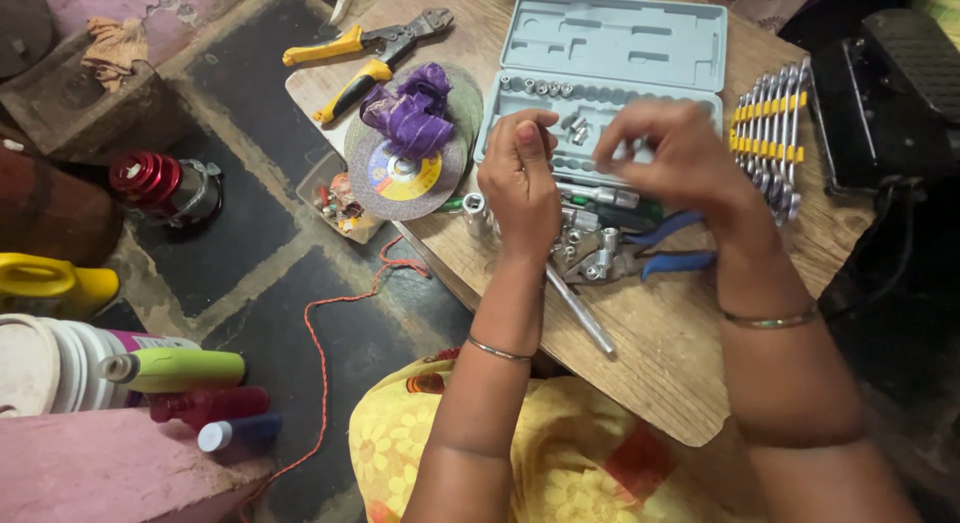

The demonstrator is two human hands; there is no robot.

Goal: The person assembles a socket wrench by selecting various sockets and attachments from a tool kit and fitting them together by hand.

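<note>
At the far left we see a yellow handle, a white bucket and a green tube lying on it; above them a red cap sits on the floor. An orange cord snakes over the dark floor toward the tabletop. On the tabletop's left part lie yellow-handled cutters, and a purple rag rests on a grinding disc; a small tray of bits sits just beside the disc's lower edge.

Our left hand is clenched, thumb up, over the front edge of the open grey case; we cannot tell what, if anything, it grips. A socket stands just left of that hand; a steel bar slants out from below it. Loose sockets lie between the wrists, touching blue-handled pliers. Our right hand, blurred, hovers with fingers curled above the case's socket row; whether it pinches something we cannot tell. Further right a wrench set lies in a yellow holder; beyond it stands a black box.
</note>
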